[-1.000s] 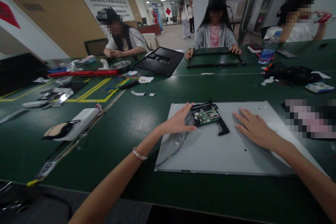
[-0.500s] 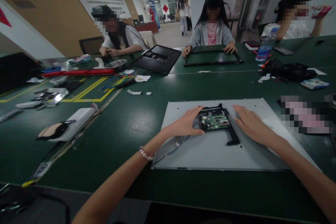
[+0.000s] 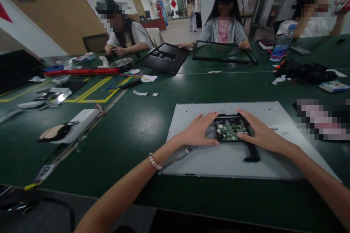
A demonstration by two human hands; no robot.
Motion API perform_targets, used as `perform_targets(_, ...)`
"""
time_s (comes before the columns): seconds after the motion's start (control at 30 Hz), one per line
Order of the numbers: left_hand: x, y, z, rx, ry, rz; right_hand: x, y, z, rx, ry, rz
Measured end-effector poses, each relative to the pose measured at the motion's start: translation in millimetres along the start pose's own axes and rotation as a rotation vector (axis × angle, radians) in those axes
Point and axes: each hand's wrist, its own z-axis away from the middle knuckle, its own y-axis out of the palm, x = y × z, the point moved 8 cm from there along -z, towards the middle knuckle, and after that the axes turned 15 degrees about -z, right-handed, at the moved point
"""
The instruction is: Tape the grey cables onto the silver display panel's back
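A light grey flat panel [image 3: 191,160] lies before me on the green table. On it sits a black plastic bracket [image 3: 252,153] carrying a green circuit board [image 3: 229,133]. My left hand [image 3: 198,130] grips the bracket's left side, fingers at the far corner and thumb at the near one. Around the right side curls my right hand [image 3: 259,133], its fingertips on the far edge and its thumb over the board's right end. Thin grey cables [image 3: 179,157] run from under my left hand across the panel.
Across the table, a person holds a black screen frame [image 3: 225,60] beside a black back cover [image 3: 166,58]. A water bottle [image 3: 283,45] and a black bundle [image 3: 306,72] stand right. At left are a white device [image 3: 79,125], a red strip [image 3: 82,72] and a metal bowl [image 3: 121,63].
My right hand has come leftward from beside the bracket onto it. The bracket has shifted slightly right and nearer. Opposite, the co-worker's hand has left the frame's left side, and the frame is tilted.
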Motion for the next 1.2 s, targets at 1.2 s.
perform_targets(1.2, 240.6, -90.7, 104.0, -0.207, -1.001, -0.689, -12.9, 8.7, 4.8, 0.043, 0.023, 0.071)
